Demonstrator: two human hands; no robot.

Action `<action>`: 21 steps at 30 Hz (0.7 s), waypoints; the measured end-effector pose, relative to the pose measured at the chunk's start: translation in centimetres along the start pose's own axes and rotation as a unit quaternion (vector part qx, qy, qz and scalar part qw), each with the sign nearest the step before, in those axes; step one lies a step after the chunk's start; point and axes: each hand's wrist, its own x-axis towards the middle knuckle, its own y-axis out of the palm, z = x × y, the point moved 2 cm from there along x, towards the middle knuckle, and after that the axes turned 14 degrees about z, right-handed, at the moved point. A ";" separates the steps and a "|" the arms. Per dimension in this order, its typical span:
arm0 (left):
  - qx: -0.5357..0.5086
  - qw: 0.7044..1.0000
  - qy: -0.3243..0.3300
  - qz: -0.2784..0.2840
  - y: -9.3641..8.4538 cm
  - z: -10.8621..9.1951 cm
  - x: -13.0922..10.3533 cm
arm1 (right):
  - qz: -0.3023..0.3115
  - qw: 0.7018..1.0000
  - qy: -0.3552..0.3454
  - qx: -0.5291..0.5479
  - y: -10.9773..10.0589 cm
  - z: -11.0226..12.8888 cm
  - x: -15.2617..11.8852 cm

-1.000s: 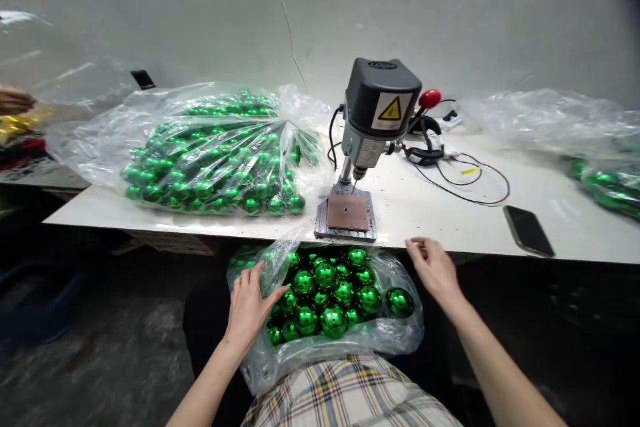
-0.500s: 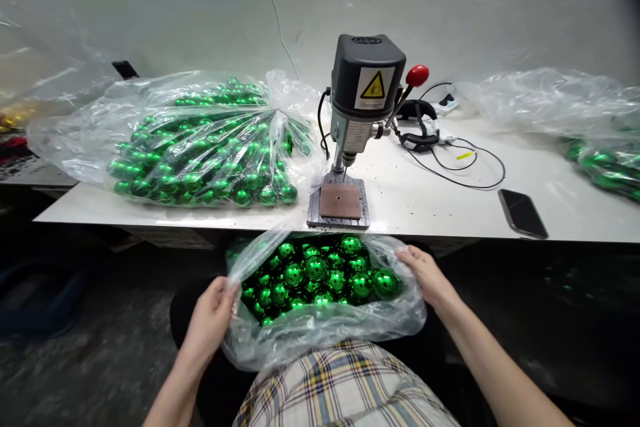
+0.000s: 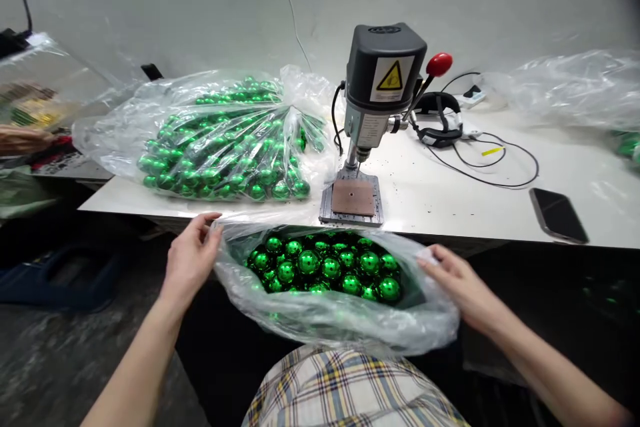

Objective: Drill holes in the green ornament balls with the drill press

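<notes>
A clear plastic bag lies open-mouthed at my lap, just below the table's front edge. Inside it are many shiny green balls, like Christmas baubles. My left hand pinches the bag's left rim between thumb and fingers. On the opposite side, my right hand grips the right rim, thumb on top. The bag's mouth is stretched wide between both hands. Right behind it on the table stands a small bench drill press with a brown plate on its base.
A tied plastic bag of green balls sits left on the white table. To the right lie a phone, a head strap with cables and another plastic bag. Another person's hand shows at far left.
My hands have pulled the bag's rim farther apart, the left one rising, so the mouth is wider. The balls inside have shifted. The camera view has turned a little left.
</notes>
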 end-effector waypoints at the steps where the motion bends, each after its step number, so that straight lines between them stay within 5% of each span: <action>1: 0.088 0.993 0.075 0.017 0.8 -0.6 -1.3 | -0.011 1.000 0.003 -0.002 -0.8 -0.1 0.3; 3: 0.226 0.932 0.252 0.126 3.0 -1.2 -4.4 | -0.007 1.000 -0.005 -0.030 -1.9 -0.1 0.9; 5: 0.283 0.845 0.363 0.271 4.8 -0.6 -7.0 | 0.010 0.996 -0.015 -0.087 -2.3 0.3 1.1; 8: 0.318 0.798 0.350 0.373 5.0 1.5 -8.4 | -0.002 0.964 -0.031 -0.265 -1.8 1.1 0.2; 10: 0.321 0.798 0.323 0.394 3.7 2.3 -7.8 | 0.001 0.902 -0.109 -0.418 -1.2 1.6 -0.7; 13: 0.310 0.795 0.339 0.396 1.2 1.3 -6.8 | 0.102 0.749 -0.296 -0.584 0.4 0.8 -1.6; 15: 0.309 0.795 0.352 0.385 0.2 0.1 -6.5 | 0.152 0.661 -0.352 -0.646 1.6 -0.7 -1.2; 16: 0.307 0.796 0.352 0.384 -0.1 -0.4 -6.5 | 0.153 0.639 -0.359 -0.662 2.2 -1.5 -0.7; 18: 0.293 0.803 0.337 0.396 -0.2 -0.8 -6.8 | 0.153 0.638 -0.365 -0.660 3.3 -2.7 0.4; 21: 0.259 0.788 0.303 0.469 -0.3 -0.2 -7.7 | 0.232 0.709 -0.397 -0.535 4.4 -2.3 0.8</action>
